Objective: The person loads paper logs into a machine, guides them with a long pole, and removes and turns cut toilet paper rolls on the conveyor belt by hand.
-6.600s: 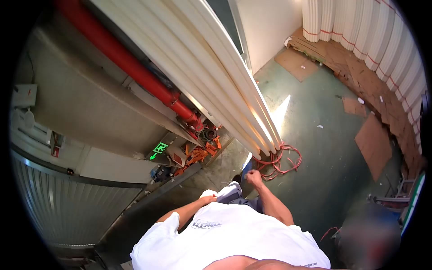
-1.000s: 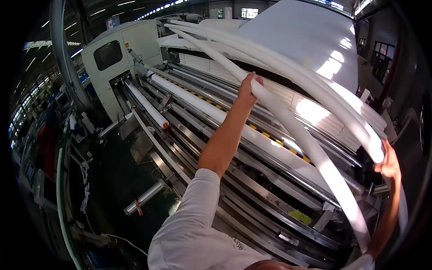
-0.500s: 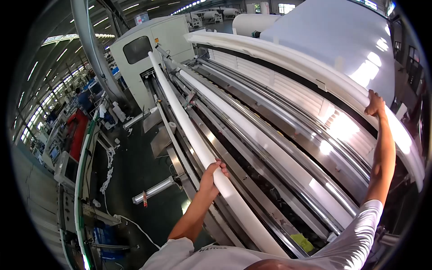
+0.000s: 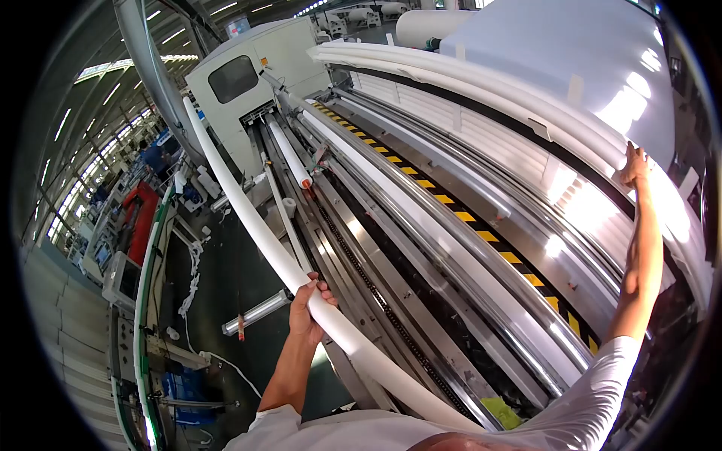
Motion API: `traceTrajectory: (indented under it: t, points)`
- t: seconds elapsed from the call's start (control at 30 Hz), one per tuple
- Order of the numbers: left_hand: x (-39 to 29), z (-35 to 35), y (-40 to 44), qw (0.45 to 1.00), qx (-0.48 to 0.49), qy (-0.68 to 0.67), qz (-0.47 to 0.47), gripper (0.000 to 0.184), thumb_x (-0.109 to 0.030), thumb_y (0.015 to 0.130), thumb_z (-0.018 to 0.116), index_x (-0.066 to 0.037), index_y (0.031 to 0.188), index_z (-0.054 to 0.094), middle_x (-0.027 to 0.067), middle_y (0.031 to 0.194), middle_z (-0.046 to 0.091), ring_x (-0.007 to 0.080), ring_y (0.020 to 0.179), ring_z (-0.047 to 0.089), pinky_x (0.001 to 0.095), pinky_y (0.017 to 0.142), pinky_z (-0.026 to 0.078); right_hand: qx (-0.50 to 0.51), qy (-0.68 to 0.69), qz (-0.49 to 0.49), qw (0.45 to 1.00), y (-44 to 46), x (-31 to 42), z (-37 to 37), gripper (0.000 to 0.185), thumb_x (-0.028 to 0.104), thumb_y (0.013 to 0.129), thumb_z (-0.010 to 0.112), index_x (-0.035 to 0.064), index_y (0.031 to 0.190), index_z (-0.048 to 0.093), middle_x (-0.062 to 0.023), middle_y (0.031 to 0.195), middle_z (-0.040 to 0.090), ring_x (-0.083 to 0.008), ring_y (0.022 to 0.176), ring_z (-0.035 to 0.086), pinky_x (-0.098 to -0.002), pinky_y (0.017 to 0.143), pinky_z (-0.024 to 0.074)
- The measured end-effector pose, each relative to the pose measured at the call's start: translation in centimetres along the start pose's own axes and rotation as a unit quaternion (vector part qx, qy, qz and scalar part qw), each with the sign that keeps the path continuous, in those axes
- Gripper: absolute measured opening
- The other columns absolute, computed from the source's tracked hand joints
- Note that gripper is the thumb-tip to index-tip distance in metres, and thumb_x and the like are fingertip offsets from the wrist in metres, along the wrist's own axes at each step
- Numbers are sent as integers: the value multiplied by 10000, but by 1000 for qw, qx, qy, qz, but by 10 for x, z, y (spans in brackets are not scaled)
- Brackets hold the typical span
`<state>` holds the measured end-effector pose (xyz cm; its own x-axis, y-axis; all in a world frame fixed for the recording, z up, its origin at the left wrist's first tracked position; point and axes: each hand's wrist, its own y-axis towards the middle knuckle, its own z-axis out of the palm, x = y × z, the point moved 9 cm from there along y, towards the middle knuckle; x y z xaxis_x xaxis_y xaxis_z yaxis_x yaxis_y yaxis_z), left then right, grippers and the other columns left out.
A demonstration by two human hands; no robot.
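Left hand [image 4: 307,307]: grip closed around a long, smooth white cylindrical tube [image 4: 257,229], slanting over the left side of a silver metal roller machine [image 4: 429,259]. Right hand [image 4: 635,167]: against long white rounded tubes [image 4: 496,87], degree of closure indistinct.

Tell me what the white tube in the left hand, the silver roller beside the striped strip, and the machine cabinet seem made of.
White tube: smooth, matte, perhaps plastic or paper; its even white surface leaves it open.
Silver roller: probably polished metal, given its bright lengthwise reflections.
Machine cabinet: likely painted sheet metal, satin, from its flat, evenly coloured faces.
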<state>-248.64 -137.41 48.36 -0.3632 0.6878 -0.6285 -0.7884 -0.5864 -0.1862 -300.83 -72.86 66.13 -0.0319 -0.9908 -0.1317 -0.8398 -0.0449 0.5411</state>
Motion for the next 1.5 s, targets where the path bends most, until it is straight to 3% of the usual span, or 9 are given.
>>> traceTrajectory:
  t: [0.23,0.53,0.57,0.93,1.03,1.1,1.2,1.37,1.5]
  points:
    - [4,10,-5,1000,7,5,-12,313,-112,868,641,-95,1154,518,65,885,559,164,736,562,332,673,523,-112,64,-103,986,-6,-4,14,739,390,770,692,224,1433,410,-258,1042,663,-423,981,655,-517,844,532]
    - [12,8,-18,996,53,-2,-68,369,-106,858,661,-93,1182,485,71,888,546,177,735,557,334,675,514,-10,38,-60,997,-26,2,47,770,124,882,622,190,1541,228,-156,1418,442,-386,1270,461,-466,1113,351]
    - [15,9,-20,995,55,-4,-79,370,-106,857,662,-94,1181,485,71,887,548,178,739,558,332,675,513,91,20,-18,995,-51,25,-1,610,155,984,493,186,1538,241,-182,1460,405,-404,1305,430,-476,1114,356]
    - [13,13,-39,994,66,8,-90,373,-104,849,668,-91,1171,481,66,880,553,168,751,575,331,682,535,-10,-51,85,995,-58,-11,17,929,24,740,627,199,1546,200,-134,1496,366,-373,1384,346,-492,1146,304]
    - [25,9,-27,992,81,-7,-96,370,-102,863,659,-78,1184,477,67,881,556,162,751,579,322,675,540,-165,-118,-78,976,-74,43,-21,830,-18,806,538,146,1549,207,-137,1546,311,-361,1429,288,-499,1164,278]
    - [28,28,-21,993,63,-10,-96,363,-98,881,644,-64,1198,471,67,877,557,157,742,579,307,671,542,-154,158,-142,965,-145,109,-84,718,17,839,607,44,1495,317,-222,1442,445,-376,1368,389,-466,1142,321]
    - [28,88,-9,990,103,-34,-89,279,-115,894,634,-70,1130,491,52,864,545,145,733,567,299,673,527,-37,394,-204,895,-258,179,-148,695,5,843,584,35,1489,331,-218,1437,452,-365,1348,407,-449,1129,328]
    - [32,178,29,977,192,-45,-78,177,-167,886,660,-84,968,528,24,814,541,134,707,555,296,658,506,153,455,-156,863,-416,197,-191,658,-16,849,547,21,1478,353,-212,1429,464,-347,1314,436,-421,1107,339]
    - [35,243,74,972,211,-43,-96,167,-185,869,674,-85,906,546,54,733,568,174,617,564,329,577,504,155,430,-12,889,-468,136,-239,632,-33,855,516,9,1469,371,-207,1422,473,-332,1288,459,-399,1090,348]
